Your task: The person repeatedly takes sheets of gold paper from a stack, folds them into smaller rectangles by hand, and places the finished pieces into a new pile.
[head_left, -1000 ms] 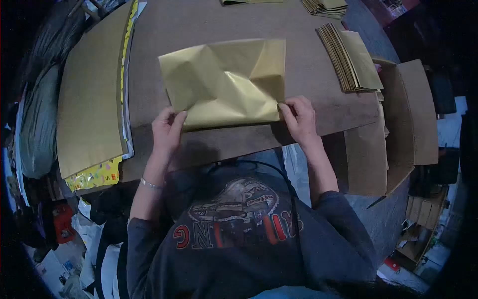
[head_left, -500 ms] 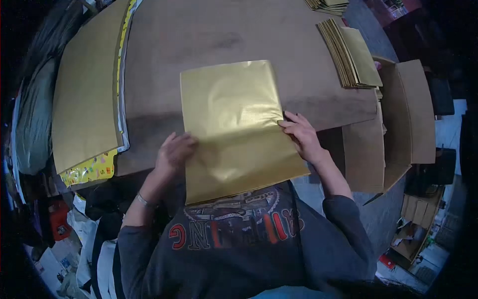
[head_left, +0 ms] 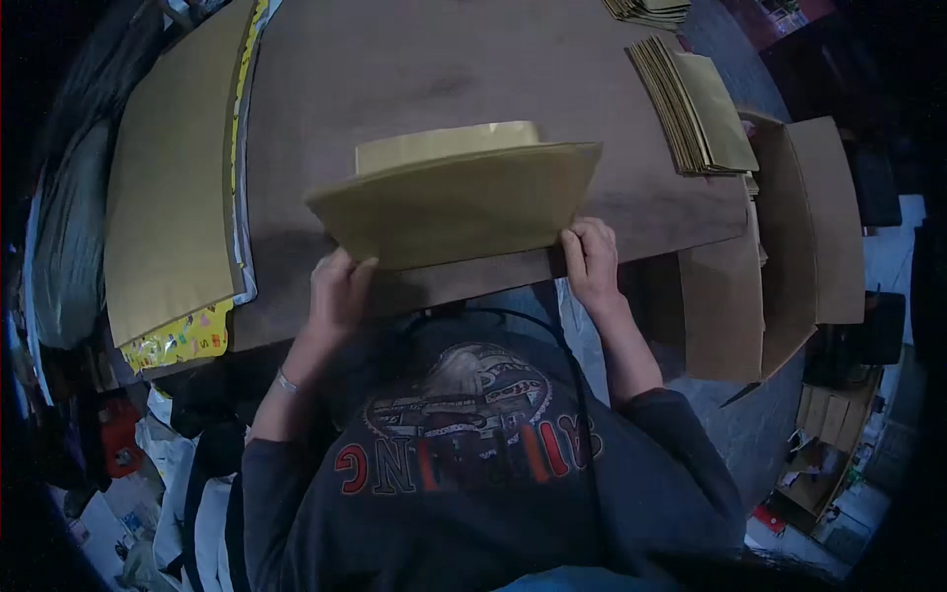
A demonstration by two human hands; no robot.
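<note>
A large gold sheet (head_left: 459, 207) is bent over in the middle of the brown table (head_left: 395, 59). Its near part is lifted and folded away from the body, and a shiny strip of the far part shows behind it. At the sheet's left near corner, my left hand (head_left: 338, 288) pinches the fold between thumb and fingers. My right hand (head_left: 594, 259) grips the right end of the same fold, thumb against the sheet. The underside of the sheet is hidden.
Folded gold pieces (head_left: 712, 113) lie stacked at the table's right edge, with another pile (head_left: 651, 12) behind. An open cardboard box (head_left: 725, 311) stands at the right. Large flat gold sheets (head_left: 178, 168) lie at the left above yellow printed material (head_left: 182, 338).
The sheet's near part has been lifted and turned over away from the body. My left hand has closed on the fold, and my right hand now grips the fold's right end.
</note>
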